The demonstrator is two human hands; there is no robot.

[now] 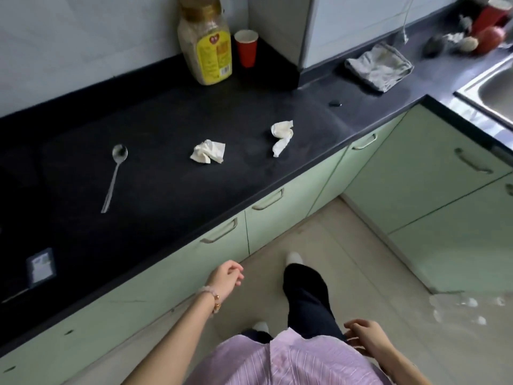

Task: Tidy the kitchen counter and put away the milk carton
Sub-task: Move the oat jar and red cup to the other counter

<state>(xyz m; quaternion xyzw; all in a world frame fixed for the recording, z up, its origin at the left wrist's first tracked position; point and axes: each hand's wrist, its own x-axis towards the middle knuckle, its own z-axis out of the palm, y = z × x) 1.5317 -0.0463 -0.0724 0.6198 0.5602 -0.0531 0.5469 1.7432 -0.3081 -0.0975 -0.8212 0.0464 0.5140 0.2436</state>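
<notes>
Both hands hang empty below the table (194,190) edge: the left hand (226,279) loosely curled, the right hand (365,336) half-open with fingers touching the purple striped shirt (280,359).

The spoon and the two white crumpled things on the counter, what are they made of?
The spoon looks like shiny metal, probably steel: its bowl gleams silver. The two crumpled wads look like soft white tissue or paper towel, matte and creased. Both rest on the dark counter, which looks like speckled stone.

Blurred objects (469,37) beside the sink (488,79), itself cut off at right.
</notes>
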